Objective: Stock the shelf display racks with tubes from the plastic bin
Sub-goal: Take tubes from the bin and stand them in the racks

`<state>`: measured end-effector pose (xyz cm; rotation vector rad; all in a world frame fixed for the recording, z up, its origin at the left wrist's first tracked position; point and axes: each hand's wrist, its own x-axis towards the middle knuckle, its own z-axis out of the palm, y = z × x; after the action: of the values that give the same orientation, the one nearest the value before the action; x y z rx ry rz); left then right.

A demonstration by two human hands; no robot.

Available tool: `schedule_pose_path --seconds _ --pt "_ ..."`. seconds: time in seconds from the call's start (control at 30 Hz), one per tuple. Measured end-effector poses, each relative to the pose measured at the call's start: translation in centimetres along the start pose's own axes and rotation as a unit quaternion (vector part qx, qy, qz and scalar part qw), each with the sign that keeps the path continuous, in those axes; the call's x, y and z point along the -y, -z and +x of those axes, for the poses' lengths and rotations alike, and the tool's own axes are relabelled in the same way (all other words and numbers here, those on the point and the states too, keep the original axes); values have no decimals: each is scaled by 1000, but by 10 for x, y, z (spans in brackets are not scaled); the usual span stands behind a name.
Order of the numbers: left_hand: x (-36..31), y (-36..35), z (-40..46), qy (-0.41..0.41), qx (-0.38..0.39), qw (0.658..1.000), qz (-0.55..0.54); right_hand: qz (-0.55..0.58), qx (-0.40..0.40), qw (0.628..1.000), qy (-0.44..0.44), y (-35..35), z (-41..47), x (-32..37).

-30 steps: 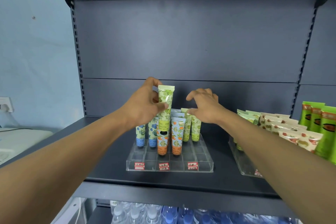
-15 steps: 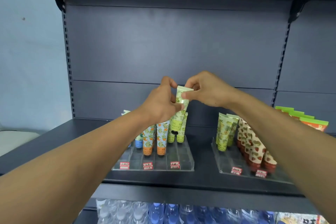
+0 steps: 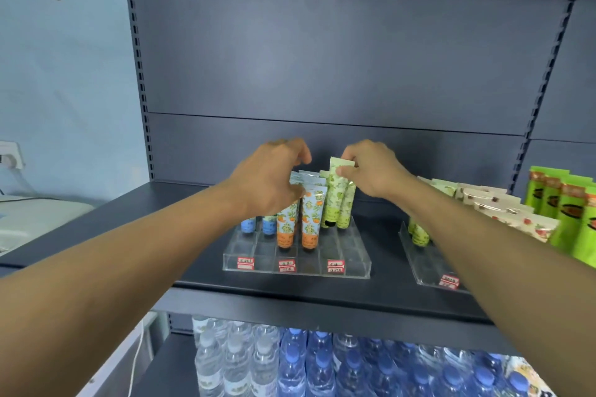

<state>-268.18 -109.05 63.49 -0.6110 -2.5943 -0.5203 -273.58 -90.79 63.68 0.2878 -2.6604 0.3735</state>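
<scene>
Even soft light, wide-angle edge warp

A dark grey metal shelving unit point(image 3: 338, 51) fills the view, with a flat panelled back and slotted upright rails at each side. To its left stands a pale blue painted wall point(image 3: 64, 74), carrying a white wall socket point(image 3: 9, 155) low down. Below the socket, beside the unit, sits a white appliance top point(image 3: 35, 216). Lighting is even and soft.
</scene>
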Motion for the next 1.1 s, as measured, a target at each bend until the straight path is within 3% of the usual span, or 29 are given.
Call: schedule_pose_path --seconds 0.4,0.7,1.1 --pt "11 -10 -6 11 3 1000 -1 -41 -12 999 16 -33 -9 6" --pt "3 -6 -9 13 7 1000 -6 16 -25 1000 5 -15 -24 1" --pt "-74 -23 -86 65 23 996 -54 54 -3 996 67 36 -158 -12"
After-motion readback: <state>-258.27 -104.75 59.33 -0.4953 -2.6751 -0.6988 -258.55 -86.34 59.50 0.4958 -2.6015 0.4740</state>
